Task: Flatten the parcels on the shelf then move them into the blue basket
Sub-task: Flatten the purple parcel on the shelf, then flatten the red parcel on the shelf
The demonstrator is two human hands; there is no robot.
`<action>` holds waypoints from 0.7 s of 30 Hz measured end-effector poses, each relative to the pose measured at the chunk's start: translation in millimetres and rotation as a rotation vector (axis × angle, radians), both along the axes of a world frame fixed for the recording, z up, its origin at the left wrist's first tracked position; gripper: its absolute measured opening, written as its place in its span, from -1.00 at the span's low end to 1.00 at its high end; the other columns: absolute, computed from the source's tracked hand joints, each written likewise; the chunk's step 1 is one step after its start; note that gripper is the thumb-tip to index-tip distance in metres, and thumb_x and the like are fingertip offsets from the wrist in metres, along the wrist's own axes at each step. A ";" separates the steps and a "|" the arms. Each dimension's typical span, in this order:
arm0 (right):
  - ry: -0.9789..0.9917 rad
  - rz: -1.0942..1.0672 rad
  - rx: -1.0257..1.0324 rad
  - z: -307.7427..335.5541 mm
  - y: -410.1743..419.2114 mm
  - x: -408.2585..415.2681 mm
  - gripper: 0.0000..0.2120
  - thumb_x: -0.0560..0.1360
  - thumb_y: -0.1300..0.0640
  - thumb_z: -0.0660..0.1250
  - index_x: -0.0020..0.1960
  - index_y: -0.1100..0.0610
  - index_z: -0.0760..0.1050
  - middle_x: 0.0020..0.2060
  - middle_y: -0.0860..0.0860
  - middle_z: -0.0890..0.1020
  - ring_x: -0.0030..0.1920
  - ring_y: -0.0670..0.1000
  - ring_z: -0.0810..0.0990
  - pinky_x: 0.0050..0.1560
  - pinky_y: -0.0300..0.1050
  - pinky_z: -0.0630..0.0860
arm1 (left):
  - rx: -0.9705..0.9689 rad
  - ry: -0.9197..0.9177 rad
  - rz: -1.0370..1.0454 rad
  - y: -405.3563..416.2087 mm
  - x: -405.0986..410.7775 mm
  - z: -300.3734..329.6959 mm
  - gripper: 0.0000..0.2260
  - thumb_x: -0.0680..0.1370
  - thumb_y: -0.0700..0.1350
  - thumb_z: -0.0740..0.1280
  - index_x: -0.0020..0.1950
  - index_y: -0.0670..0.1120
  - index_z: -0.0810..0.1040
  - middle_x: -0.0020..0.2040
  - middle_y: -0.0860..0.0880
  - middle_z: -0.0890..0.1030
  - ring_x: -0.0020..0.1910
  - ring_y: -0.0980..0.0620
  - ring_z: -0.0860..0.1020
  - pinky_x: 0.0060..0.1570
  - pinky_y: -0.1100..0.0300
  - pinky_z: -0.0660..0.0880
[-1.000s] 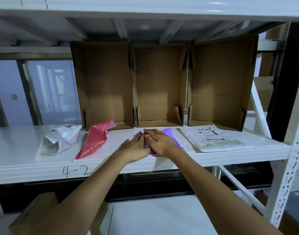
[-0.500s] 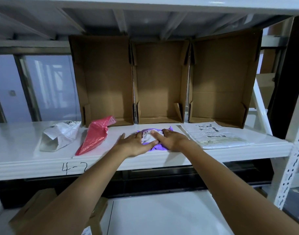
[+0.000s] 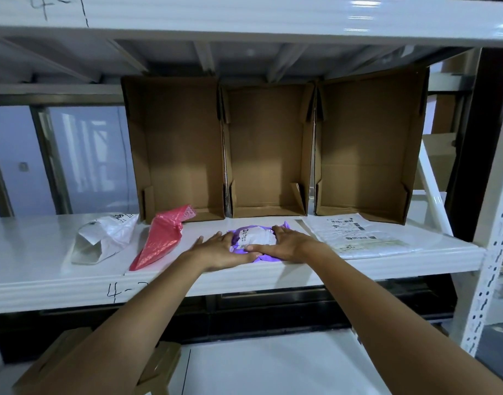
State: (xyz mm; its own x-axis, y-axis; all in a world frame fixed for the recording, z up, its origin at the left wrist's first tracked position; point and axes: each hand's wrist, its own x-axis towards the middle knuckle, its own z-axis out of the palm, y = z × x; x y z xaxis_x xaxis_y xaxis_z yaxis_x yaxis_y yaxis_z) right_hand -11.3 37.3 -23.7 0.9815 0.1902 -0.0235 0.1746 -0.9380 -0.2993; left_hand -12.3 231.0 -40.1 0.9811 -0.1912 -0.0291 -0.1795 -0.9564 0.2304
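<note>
Four parcels lie along the front half of the white shelf, and I have both hands on one of them. From the left: a white parcel, puffed and open-mouthed, sits toward the shelf's left end; just right of it a red parcel lies tilted with its tip near the front edge. My left hand rests palm down, fingers spread, pressing the left side of the purple parcel, which lies at the middle of the shelf close to its front edge. My right hand presses its right side, thumb along the near edge; neither hand is closed around it, both are flat and bearing down. Further right a flat white mailer lies near the shelf's right front corner. Three open cardboard boxes stand along the back edge. I cannot see the blue basket. As I judge it, the risk is that the purple parcel, so near the front edge, slides off under my push, or that trapped air bunches it instead of flattening it. Compared with a second ago, my hands have parted: then they lay together covering the parcel, and now its white label shows between them, with the bag looking more gathered.
</note>
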 end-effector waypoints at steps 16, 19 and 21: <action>-0.386 -0.046 -0.171 2.9 3.5 5.4 0.06 0.18 -0.66 -0.11 0.37 0.06 0.36 0.34 0.05 0.50 0.29 0.12 0.50 0.26 0.04 0.45 | -0.180 -0.594 -0.070 9.3 -138.5 4.7 -0.57 0.52 0.15 0.18 0.33 0.00 0.33 0.28 0.02 0.49 0.28 0.01 0.45 0.20 0.12 0.43; -0.756 -0.054 -0.189 4.4 22.5 -6.7 -0.18 0.42 -0.48 -0.17 0.32 0.07 0.42 0.22 0.06 0.55 0.19 0.10 0.53 0.12 -0.01 0.49 | -0.190 -0.909 -0.022 43.2 -151.9 6.9 -0.77 0.44 0.02 0.25 0.06 0.01 0.43 -0.06 0.07 0.58 -0.12 0.03 0.58 -0.21 0.14 0.53; -0.835 -0.047 -0.091 6.1 47.4 -17.2 -0.45 0.54 -0.28 0.03 0.29 0.09 0.42 0.17 0.07 0.55 0.12 0.09 0.55 0.02 0.00 0.54 | -0.173 -0.958 0.092 73.3 -148.6 1.8 -0.79 0.40 -0.04 0.30 0.00 -0.04 0.45 -0.12 0.01 0.58 -0.21 -0.02 0.58 -0.33 0.14 0.51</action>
